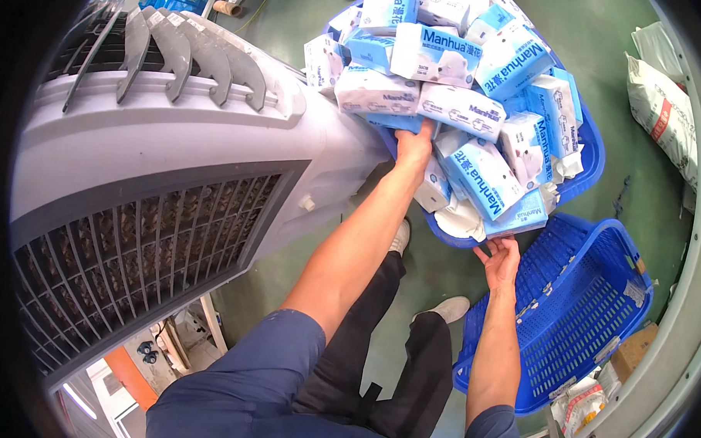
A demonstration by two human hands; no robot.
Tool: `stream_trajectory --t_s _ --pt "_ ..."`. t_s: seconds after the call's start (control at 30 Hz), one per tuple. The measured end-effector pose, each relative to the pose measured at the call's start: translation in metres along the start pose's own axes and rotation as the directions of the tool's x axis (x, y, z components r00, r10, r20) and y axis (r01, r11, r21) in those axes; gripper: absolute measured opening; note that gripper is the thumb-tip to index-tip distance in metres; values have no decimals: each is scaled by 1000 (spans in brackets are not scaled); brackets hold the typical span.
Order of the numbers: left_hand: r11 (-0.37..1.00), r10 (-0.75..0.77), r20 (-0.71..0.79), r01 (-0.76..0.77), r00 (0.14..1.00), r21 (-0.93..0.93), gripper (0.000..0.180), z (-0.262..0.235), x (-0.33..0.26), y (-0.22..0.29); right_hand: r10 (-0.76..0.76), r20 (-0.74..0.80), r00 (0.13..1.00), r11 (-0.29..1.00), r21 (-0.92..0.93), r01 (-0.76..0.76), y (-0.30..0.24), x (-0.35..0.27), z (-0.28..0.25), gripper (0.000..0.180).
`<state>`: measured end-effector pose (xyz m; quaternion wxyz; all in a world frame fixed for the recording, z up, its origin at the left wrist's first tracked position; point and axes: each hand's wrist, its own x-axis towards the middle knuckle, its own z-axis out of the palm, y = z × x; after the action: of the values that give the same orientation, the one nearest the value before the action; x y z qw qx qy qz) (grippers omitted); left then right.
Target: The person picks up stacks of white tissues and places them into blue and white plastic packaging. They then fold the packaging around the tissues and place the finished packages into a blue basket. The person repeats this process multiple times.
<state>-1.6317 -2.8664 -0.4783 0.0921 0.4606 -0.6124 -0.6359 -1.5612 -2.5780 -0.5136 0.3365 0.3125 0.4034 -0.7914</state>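
Note:
A blue plastic basket (592,162) is heaped with white and blue packs of tissues (483,173), piled above its rim. At the near left of the heap my left hand (415,146) grips a mostly covered blue tissue pack (404,122); its fingertips are partly hidden by the packs. My right hand (501,263) is at the basket's near edge, just below a light blue tissue pack (520,213). Its fingers are apart and hold nothing, with the fingertips close to or touching that pack's lower side. Torn white wrapping (460,221) shows between the two hands.
On the left stands a large grey air cooler (322,156) with metal hooks (179,55) on top. A second blue basket (586,320), holding nothing, lies tilted at the right. White sacks (663,114) lean by a curved metal frame (694,231) at the far right.

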Motion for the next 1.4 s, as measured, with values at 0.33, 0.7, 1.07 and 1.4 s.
stream_trajectory --t_s 0.33,0.7,1.07,1.4 --pt "904 25 -130 -78 991 -419 92 -45 -20 49 -126 -107 986 968 202 145 -6 34 -31 30" --pt "926 100 -139 -143 985 -349 56 -16 3 60 -120 -166 979 931 323 169 9 13 -13 46" --pt "956 249 22 -249 968 157 62 -37 -101 2 99 -341 935 853 512 96 105 -70 -60 49" --pt "875 25 220 -128 975 466 102 -103 -131 5 102 -473 875 948 313 58 77 -109 -146 50"
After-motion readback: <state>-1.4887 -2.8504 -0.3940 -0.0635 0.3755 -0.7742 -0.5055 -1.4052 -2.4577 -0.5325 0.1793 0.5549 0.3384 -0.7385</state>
